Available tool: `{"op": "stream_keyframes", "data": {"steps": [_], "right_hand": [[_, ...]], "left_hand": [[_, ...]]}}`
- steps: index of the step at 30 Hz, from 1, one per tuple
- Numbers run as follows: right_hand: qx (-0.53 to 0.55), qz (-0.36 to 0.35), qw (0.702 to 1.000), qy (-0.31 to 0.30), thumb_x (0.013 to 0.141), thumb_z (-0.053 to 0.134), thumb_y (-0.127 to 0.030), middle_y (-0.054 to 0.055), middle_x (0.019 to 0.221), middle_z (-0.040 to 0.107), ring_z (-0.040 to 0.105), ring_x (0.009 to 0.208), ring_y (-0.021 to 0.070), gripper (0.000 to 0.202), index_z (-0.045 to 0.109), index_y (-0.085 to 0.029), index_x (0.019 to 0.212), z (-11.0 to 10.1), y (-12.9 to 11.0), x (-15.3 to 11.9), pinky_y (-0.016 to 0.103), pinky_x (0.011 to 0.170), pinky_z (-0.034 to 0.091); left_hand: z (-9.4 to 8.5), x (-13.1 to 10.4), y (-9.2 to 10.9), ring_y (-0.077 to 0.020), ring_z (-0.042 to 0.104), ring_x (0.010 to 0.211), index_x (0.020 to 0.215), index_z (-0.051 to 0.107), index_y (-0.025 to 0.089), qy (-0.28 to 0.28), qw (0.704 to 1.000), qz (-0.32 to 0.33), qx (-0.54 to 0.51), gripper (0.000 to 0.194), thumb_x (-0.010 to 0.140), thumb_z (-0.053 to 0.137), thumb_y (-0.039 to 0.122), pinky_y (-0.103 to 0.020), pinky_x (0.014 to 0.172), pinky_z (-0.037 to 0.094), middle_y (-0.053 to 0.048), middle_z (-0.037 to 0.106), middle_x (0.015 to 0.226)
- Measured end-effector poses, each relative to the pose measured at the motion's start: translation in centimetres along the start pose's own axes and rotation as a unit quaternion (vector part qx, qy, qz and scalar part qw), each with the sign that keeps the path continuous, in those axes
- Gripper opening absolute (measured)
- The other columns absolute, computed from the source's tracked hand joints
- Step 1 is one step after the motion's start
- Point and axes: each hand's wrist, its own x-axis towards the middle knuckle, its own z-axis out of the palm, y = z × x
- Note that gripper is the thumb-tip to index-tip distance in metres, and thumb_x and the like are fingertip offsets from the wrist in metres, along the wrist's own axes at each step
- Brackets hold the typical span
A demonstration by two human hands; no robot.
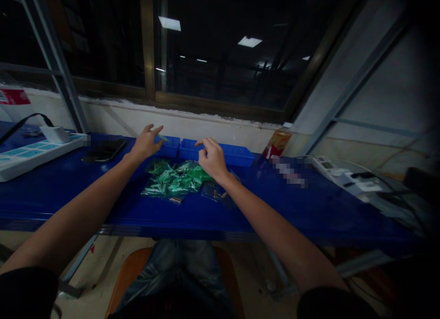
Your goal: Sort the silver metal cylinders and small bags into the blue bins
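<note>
My left hand [146, 144] is over the left blue bin [169, 147], its fingers spread. A small pale green piece [162, 138] shows beside its fingertips, blurred and apparently loose. Above the front edge of the longer blue bin [237, 155], my right hand [212, 159] has bent fingers, with a gap between forefinger and thumb and nothing visible in them. Below both hands, a pile of clear bags with green pieces [177, 179] lies on the blue table [275, 209]. Small bags with brass-coloured pieces [215, 194] lie at its right.
On the left are a white power strip [37, 154] with a plugged-in adapter [55, 134] and a dark phone [105, 151]. A red and tan packet [277, 145] stands behind right, near another power strip with cables [354, 179]. A window [223, 57] rises behind the table.
</note>
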Motion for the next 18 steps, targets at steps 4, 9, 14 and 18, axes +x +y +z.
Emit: {"op": "stream_keyframes", "data": {"steps": [4,9,14,18], "right_hand": [[-0.016,0.014,0.999,-0.026,0.072,0.037,-0.008,0.004,0.082,0.058,0.051,0.07,0.0162,0.027,0.059,-0.018,0.084,0.1,0.6,-0.1,0.029,0.07,0.04],[-0.032,0.01,0.998,-0.059,0.071,0.039,-0.008,0.004,0.084,0.061,0.053,0.072,0.0164,0.029,0.06,-0.018,0.089,0.6,1.2,-0.3,0.027,0.068,0.039],[-0.023,0.037,0.989,-0.142,0.073,0.043,-0.012,0.001,0.073,0.063,0.053,0.064,0.0156,0.031,0.061,-0.02,0.096,1.4,1.6,-0.6,0.026,0.062,0.037],[0.004,0.052,0.982,-0.179,0.079,0.044,-0.021,0.0,0.064,0.06,0.052,0.058,0.0141,0.026,0.063,-0.021,0.097,1.7,1.7,-0.7,0.025,0.058,0.035]], "left_hand": [[1.3,-0.7,1.5,-0.0274,0.048,0.11,0.117,0.053,0.013,-0.029,0.997,0.075,-0.006,0.041,0.077,0.056,0.024,-0.042,0.095,0.036,-0.015,0.051,0.119],[2.6,-1.9,5.4,-0.0188,0.06,0.083,0.106,0.06,0.018,-0.219,0.951,0.212,-0.056,0.029,0.08,0.048,0.024,-0.032,0.078,0.045,-0.008,0.065,0.094],[3.1,-2.7,6.1,-0.0196,0.061,0.082,0.101,0.061,0.016,-0.311,0.924,0.22,-0.041,0.027,0.078,0.05,0.027,-0.031,0.076,0.044,-0.01,0.066,0.094],[3.2,-2.3,5.0,-0.0189,0.06,0.084,0.1,0.061,0.018,-0.298,0.928,0.221,-0.04,0.026,0.076,0.052,0.025,-0.03,0.075,0.044,-0.008,0.066,0.093]]}}
